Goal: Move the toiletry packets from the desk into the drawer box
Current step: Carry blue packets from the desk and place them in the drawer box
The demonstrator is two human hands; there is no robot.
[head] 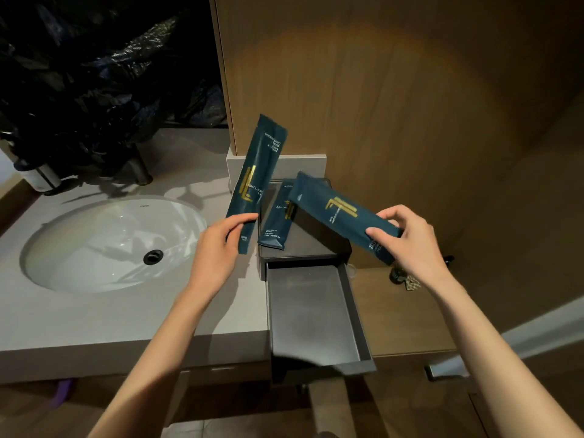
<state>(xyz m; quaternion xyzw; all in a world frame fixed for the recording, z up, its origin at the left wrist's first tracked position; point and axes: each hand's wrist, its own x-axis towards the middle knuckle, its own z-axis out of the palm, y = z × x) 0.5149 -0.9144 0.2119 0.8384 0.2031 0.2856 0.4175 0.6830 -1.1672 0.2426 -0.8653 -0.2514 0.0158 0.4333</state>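
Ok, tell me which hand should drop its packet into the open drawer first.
Probably the right hand. Its packet lies tilted low, above the box top just behind the open drawer. The left hand holds its packet nearly upright over the counter, beside the box, so it needs more turning.

Left hand point(218, 248) and right hand point(407, 235) bare: no gloves, rings or watch; forearms uncovered, no sleeves visible.

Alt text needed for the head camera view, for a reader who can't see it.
Each hand holds a long dark teal toiletry packet with gold lettering: left hand near-upright packet, right hand slanted packet. Below them, the dark grey drawer is open, a third teal packet resting on its box, beside a white sink.
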